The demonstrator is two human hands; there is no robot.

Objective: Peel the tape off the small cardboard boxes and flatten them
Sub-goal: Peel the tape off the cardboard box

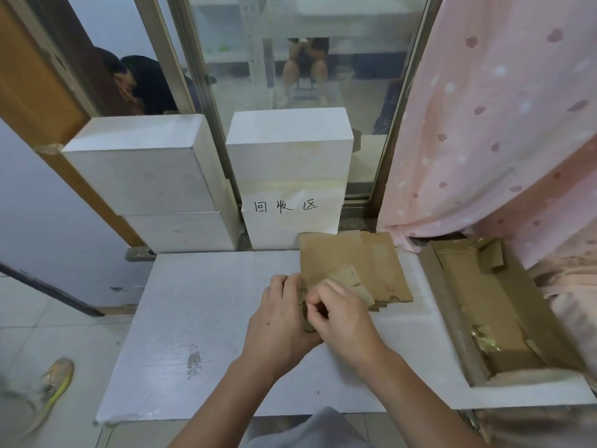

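Observation:
A small brown cardboard box [350, 281] is held between both hands above the white board [193, 302]. My left hand [279, 313] grips its left side from below, fingers curled round the edge. My right hand [339, 313] pinches at the box's near edge with curled fingertips; whatever it pinches is hidden by the fingers. Behind the hands lies a flattened piece of cardboard [361, 260] on the board.
An open cardboard tray [452, 312] with crumpled tape scraps [484, 337] sits at the right. White foam blocks [142, 176] stand behind, one with a handwritten paper label [286, 206]. A pink curtain [500, 124] hangs at right. A shoe [55, 379] lies on the floor, left.

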